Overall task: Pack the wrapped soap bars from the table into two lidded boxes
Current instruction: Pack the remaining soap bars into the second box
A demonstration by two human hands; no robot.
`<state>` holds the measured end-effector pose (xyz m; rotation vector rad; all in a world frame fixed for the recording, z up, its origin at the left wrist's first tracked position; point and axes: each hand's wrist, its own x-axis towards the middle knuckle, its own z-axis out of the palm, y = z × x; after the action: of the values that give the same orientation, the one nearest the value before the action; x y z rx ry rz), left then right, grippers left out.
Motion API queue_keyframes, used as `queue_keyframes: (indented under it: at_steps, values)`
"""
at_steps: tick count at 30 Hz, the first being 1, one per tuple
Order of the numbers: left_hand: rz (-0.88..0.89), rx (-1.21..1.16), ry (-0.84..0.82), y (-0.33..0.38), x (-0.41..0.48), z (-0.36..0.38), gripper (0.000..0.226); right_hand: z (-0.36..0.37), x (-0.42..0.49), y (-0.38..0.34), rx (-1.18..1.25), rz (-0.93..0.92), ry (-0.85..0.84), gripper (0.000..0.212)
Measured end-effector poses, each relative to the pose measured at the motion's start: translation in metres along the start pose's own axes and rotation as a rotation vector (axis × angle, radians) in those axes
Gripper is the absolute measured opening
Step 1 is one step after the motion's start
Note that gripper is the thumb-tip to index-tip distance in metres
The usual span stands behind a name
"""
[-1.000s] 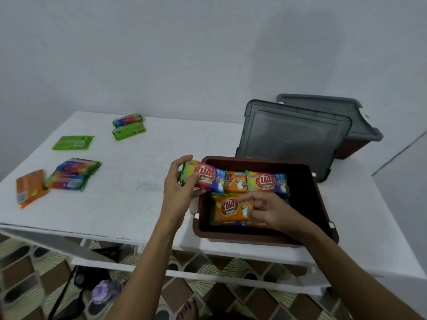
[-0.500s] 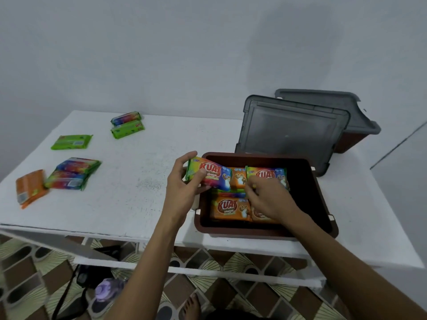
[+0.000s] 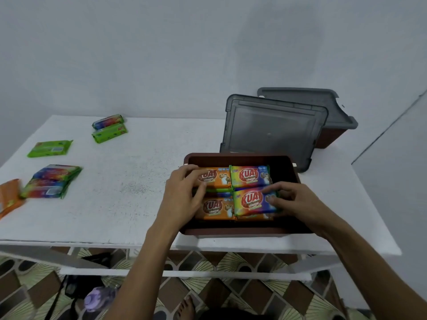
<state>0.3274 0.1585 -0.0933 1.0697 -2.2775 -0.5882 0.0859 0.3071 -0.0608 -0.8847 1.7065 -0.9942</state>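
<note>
room: pale wall (image 3: 161, 54) behind a white table (image 3: 138, 192); patterned tile floor (image 3: 231, 289) below
box: brown box (image 3: 231, 230), lid off, at the table's near edge, right of centre; both hands reach into it
bars in box: four on top, labels up, in two rows of two; far orange bar (image 3: 219, 177) beside far rainbow bar (image 3: 250, 176); near orange bar (image 3: 216, 207) beside near rainbow bar (image 3: 251, 202); neighbours touch; green and blue wrappers of a lower layer show in the gap between the rows
left hand (image 3: 182, 192): comes in over the box's left rim; fingers bent over the left end of the far orange bar, thumb below at its near edge, so it pinches that end
right hand (image 3: 298, 202): inside the box on its right side; forefinger curled over the top, thumb against the right end of the near rainbow bar, gripping it; this bar sits slightly tilted, overlapping the bar under it
grey lid (image 3: 272, 132): leans upright just behind the box, tilted back against the second box
second box (image 3: 330, 137): brown, at the far right corner, its own lid (image 3: 307, 98) resting on top
loose bars: all on the table's left part, well apart from the box; far pair (image 3: 108, 128), one rainbow, one green, side by side; green bar (image 3: 49, 148) flat; rainbow stack (image 3: 52, 181) of two; orange bar (image 3: 9, 197) at the left edge, blurred
under table: bare foot (image 3: 186, 308); a purple thing (image 3: 97, 299), too blurred to tell
</note>
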Motion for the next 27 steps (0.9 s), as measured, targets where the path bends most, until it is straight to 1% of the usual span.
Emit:
queue_keyframes:
  at_steps: [2,6,9,11,12,13,14,16,18,20,21,25,27]
  values:
    - [-0.019,0.014,0.009,-0.005,-0.001,0.003,0.032,0.002,0.006,0.006,-0.071,0.044,-0.009,0.018]
    - [-0.035,0.023,0.016,-0.005,-0.003,0.007,0.031,0.014,0.029,0.011,-0.312,0.102,-0.011,0.022]
    - [-0.025,0.034,0.027,-0.005,-0.003,0.008,0.03,0.016,0.038,0.018,-0.652,0.067,-0.01,0.023]
    - [-0.017,0.05,0.026,-0.006,-0.003,0.009,0.03,0.019,0.038,0.021,-0.952,0.019,-0.027,0.022]
    - [-0.013,0.059,0.024,-0.006,-0.003,0.009,0.03,0.021,0.038,0.022,-1.082,0.002,-0.035,0.027]
    - [-0.011,0.065,0.021,-0.007,-0.004,0.009,0.03,0.023,0.039,0.021,-1.151,-0.01,-0.034,0.032]
    - [-0.008,0.068,0.016,-0.008,-0.004,0.009,0.031,0.024,0.039,0.019,-1.182,-0.004,-0.032,0.034]
    - [0.003,0.062,0.009,-0.011,-0.004,0.007,0.031,0.027,0.041,0.012,-1.189,-0.008,0.002,0.03]
    - [0.021,0.032,0.003,-0.013,-0.004,0.003,0.032,0.031,0.045,0.001,-1.202,-0.041,0.083,0.027]
    - [0.025,-0.021,0.024,-0.018,-0.004,-0.002,0.033,0.041,0.051,-0.019,-1.178,-0.141,0.175,0.022]
    - [0.016,-0.046,0.05,-0.023,-0.004,-0.006,0.033,0.049,0.055,-0.031,-1.126,-0.205,0.199,0.018]
    - [-0.097,-0.066,0.13,-0.061,0.002,-0.03,0.024,0.097,0.088,-0.08,-0.91,-0.459,0.185,0.009]
    - [-0.168,-0.052,0.149,-0.09,0.005,-0.046,0.023,0.127,0.114,-0.098,-0.84,-0.577,0.173,0.014]
